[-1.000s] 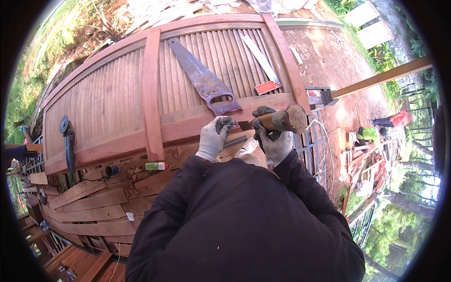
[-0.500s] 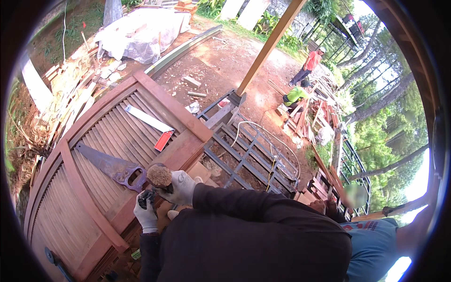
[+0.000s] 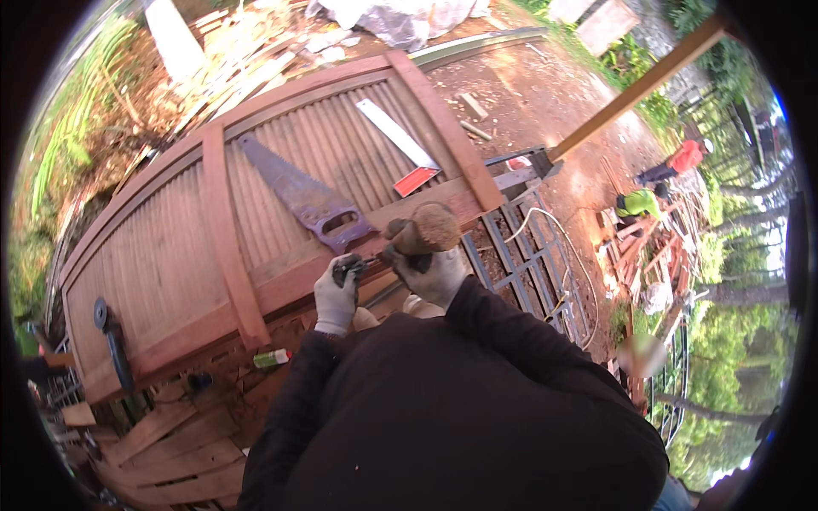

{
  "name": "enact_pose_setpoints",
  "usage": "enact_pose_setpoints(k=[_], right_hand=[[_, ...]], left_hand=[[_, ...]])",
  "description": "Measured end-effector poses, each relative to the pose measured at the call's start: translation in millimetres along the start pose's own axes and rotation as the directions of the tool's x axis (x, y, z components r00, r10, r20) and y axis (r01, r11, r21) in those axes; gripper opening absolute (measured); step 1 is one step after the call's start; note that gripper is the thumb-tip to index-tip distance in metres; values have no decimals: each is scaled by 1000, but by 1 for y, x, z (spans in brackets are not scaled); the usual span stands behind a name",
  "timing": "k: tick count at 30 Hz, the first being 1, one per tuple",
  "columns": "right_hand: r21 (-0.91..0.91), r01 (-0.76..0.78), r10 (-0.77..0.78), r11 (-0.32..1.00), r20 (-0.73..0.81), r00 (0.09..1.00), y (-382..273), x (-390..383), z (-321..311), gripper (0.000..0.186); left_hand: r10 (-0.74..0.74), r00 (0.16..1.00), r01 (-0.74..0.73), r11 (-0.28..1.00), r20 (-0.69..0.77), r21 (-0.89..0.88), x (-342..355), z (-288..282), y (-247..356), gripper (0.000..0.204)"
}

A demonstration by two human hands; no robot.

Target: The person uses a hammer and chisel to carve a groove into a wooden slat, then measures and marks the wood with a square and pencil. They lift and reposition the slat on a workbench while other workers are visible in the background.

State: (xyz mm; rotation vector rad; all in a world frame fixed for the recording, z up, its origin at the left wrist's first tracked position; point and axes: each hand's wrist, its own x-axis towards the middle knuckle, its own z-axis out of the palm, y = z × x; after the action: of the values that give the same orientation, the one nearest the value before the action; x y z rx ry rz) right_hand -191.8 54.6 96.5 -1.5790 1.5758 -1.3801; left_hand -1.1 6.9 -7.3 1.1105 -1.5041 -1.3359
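Observation:
A reddish wooden louvred panel (image 3: 228, 255) lies before me. Over its near edge, my gloved right hand (image 3: 436, 277) grips a brown wooden mallet (image 3: 436, 225), its round worn face turned up. Close by on the left, my gloved left hand (image 3: 337, 294) is closed, dark at the fingertips, around a slim dark thing too small to name. That thing points toward the right hand. On the slats just beyond lies a handsaw (image 3: 298, 189) with a purple handle. Farther right, a try square (image 3: 394, 132) with a red stock rests on the panel.
A dark angle grinder (image 3: 112, 345) sits at the panel's left end. Below the near edge are a green-and-white container (image 3: 271, 358) and loose boards (image 3: 183, 439). Rightward stand a metal grid frame (image 3: 532, 268) and a wooden post (image 3: 639, 89). Two people are near a timber pile (image 3: 656, 234).
The view has swung, so the panel and tools sit farther right and more of the left end shows. Both hands stay close together, still closed. The person in blue has mostly left the view.

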Motion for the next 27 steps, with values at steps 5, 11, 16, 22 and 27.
enact_pose_setpoints(k=[5,11,16,22,27], right_hand=[[158,-78,62,984,102,993,8,-2,0,38],[81,-31,19,996,139,990,5,8,0,38],[260,-167,127,951,165,978,-17,17,3,38],[108,-105,86,989,166,982,2,15,3,35],[-39,-80,86,996,212,973,-10,20,-1,38]], left_hand=[[-97,995,97,994,10,-54,3,-3,5,20],[-151,988,152,987,29,-41,5,-2,14,19],[-156,987,157,985,26,-73,10,-2,15,18],[-173,984,176,981,40,-79,12,-2,10,18],[-176,983,178,982,45,-56,12,-3,13,19]])
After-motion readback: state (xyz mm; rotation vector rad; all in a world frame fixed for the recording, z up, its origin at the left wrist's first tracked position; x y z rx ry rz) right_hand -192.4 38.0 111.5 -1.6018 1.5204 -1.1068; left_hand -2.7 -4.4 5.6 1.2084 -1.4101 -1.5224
